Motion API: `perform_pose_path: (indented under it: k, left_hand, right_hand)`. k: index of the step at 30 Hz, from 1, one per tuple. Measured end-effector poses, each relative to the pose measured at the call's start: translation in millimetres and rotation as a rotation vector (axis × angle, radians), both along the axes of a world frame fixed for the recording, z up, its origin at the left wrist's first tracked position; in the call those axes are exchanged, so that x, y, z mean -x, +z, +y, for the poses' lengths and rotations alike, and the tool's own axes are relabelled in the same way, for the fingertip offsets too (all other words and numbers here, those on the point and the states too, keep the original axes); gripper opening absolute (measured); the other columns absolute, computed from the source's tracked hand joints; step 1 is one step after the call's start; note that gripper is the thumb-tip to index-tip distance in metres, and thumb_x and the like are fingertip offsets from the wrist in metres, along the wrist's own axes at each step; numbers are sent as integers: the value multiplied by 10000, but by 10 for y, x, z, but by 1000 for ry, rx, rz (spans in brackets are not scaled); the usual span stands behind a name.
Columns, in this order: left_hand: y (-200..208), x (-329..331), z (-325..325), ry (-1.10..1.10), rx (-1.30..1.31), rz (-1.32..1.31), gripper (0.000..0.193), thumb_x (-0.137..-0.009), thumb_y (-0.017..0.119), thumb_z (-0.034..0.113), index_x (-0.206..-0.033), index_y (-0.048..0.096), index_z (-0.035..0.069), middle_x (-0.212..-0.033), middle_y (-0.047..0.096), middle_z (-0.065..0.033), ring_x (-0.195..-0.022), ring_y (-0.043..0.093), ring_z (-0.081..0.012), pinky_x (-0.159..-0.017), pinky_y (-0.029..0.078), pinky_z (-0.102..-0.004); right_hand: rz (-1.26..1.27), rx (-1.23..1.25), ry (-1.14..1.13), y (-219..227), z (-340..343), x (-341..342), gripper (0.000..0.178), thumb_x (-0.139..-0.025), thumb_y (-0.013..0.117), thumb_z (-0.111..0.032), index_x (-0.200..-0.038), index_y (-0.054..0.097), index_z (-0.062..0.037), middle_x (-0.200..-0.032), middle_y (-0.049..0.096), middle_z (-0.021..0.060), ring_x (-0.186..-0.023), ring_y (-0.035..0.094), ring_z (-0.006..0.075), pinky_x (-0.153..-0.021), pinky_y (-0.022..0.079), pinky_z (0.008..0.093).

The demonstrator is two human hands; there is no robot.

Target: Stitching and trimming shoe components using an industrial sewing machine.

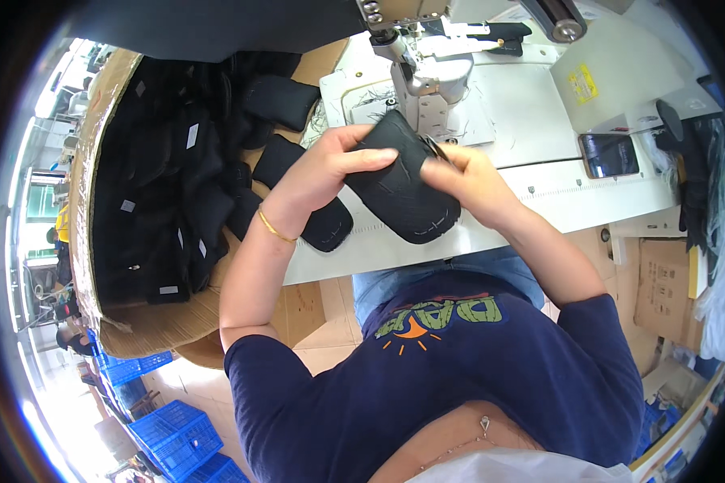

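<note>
In front of the sewing machine (431, 88), I hold up a black padded fabric piece (399, 197) with pale stitch marks near its lower end. My left hand (324, 167) grips its upper left side, thumb lying on the face. My right hand (474, 183) is closed at the right edge around small dark thread snips (433, 147), their blades beside the fabric; the fingers are slightly blurred. Another black padded piece (329, 225) lies on the table edge below my left wrist.
A large cardboard box (125, 334) full of black padded pieces (161, 177) stands at the left. On the white machine table (515, 121) are thread scraps and a phone (610, 155). Blue crates (176, 435) sit on the floor, lower left.
</note>
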State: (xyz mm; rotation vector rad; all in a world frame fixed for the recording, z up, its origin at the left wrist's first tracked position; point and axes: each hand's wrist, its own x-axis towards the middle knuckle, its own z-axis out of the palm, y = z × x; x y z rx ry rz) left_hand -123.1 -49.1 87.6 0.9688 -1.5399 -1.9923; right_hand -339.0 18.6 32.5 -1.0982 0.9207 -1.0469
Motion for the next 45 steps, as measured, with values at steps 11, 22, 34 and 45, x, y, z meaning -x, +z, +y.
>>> perform_pose_path:
  k: [11, 22, 34, 45]
  left_hand:
    - [-685, -531, -1184, 120, 1419, -1519, 476, -729, 675, 129, -1149, 583, -74, -1221, 543, -315, -1181, 499, -472, -1026, 407, -510]
    - [559, -456, -414, 186, 1068, -252, 225, -748, 664, -41, -902, 766, 88, -996, 735, -111, -1075, 646, -284, -942, 502, -361]
    - [689, 53, -203, 314, 519, -119, 291, -970, 558, 100, -1233, 616, -12, -1190, 665, -98, -1065, 624, -142, -954, 461, -265]
    - [587, 206, -641, 167, 366, -16, 221, -832, 693, 4, -1046, 720, -45, -1058, 712, -95, -990, 664, -169, -890, 519, -272]
  right_hand:
    - [1017, 171, -188, 778, -944, 1501, 518, -842, 642, -582, -783, 647, -68, -660, 534, -26, -610, 452, 86, -570, 347, 283]
    - [679, 788, -178, 325, -221, 697, 320, -1027, 485, -238, -858, 622, -3, -722, 607, 32, -592, 536, 99, -574, 387, 244]
    - [263, 320, -85, 536, 67, 158, 234, -928, 670, -215, -873, 632, 9, -700, 640, 34, -616, 644, 99, -549, 480, 226]
    - [92, 277, -173, 740, -69, 58, 274, -948, 644, -231, -807, 606, 1, -695, 623, 27, -605, 638, 88, -535, 466, 227]
